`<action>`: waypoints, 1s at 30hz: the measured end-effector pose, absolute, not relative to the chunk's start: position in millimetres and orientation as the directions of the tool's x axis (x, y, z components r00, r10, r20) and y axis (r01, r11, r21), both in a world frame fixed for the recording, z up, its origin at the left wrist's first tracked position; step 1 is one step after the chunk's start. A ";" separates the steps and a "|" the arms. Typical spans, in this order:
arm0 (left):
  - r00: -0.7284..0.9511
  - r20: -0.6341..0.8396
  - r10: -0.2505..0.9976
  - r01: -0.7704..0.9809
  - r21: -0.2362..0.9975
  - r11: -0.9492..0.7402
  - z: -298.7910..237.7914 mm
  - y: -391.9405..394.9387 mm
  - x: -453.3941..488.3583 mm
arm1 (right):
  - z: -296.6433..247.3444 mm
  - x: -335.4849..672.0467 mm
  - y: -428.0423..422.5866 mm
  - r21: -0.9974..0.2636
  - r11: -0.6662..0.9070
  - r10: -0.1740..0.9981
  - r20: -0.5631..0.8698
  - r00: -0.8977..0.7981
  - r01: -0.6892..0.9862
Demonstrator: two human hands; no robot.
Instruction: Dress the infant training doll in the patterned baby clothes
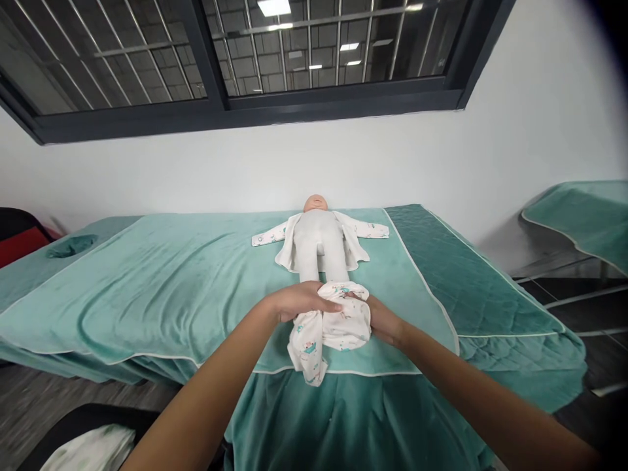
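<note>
A baby doll (318,232) lies on its back on the bed, head toward the wall and legs toward me. Its arms are in the sleeves of a white printed baby jacket (366,229), which hangs open at the front. At the doll's feet, white printed baby pants (346,327) are bunched up, with one leg hanging toward the bed's edge. My left hand (307,299) grips the pants from the left, its thumb across the cloth. On the right side my right hand (383,317) holds them, fingers partly inside the fabric. The doll's feet are hidden.
A light green sheet (147,281) covers the bed, with a darker quilted cover (471,288) at right. White printed cloth (93,451) lies on a black seat at lower left. A barred window (318,52) is above, and another green-covered piece of furniture (583,209) stands at right.
</note>
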State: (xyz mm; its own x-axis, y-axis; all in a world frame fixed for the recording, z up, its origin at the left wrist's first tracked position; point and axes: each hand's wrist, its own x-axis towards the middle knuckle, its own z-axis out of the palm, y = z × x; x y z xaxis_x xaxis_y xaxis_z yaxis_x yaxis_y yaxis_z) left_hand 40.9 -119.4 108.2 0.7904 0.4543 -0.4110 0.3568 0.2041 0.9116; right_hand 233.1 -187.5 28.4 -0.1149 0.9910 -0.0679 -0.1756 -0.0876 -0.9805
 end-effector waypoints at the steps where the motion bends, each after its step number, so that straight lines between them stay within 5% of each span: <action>1: 0.807 -0.415 0.421 0.347 0.909 0.231 107.8 -119.2 38.9 | 25.7 234.9 -187.6 -0.970 -0.116 0.987 -0.089 -0.134 -0.215; 5: 0.812 -0.383 0.441 0.291 0.920 0.264 102.0 -113.4 34.6 | 10.5 240.3 -182.5 -0.922 -0.177 0.981 -0.135 -0.141 -0.345; 11: 0.667 -0.201 0.717 0.257 0.966 0.031 93.9 -102.3 47.2 | 0.0 238.4 -158.7 -0.949 -0.098 0.992 -0.116 0.043 -0.301; 20: 0.461 0.005 0.887 0.391 0.896 -0.209 92.5 -93.3 69.5 | 8.4 241.0 -121.5 -0.962 0.181 0.916 0.240 0.321 0.203; 30: 0.410 0.226 0.883 0.563 0.699 -0.441 80.4 -68.8 83.3 | 1.9 252.1 -84.1 -0.867 0.139 0.836 0.362 0.413 0.478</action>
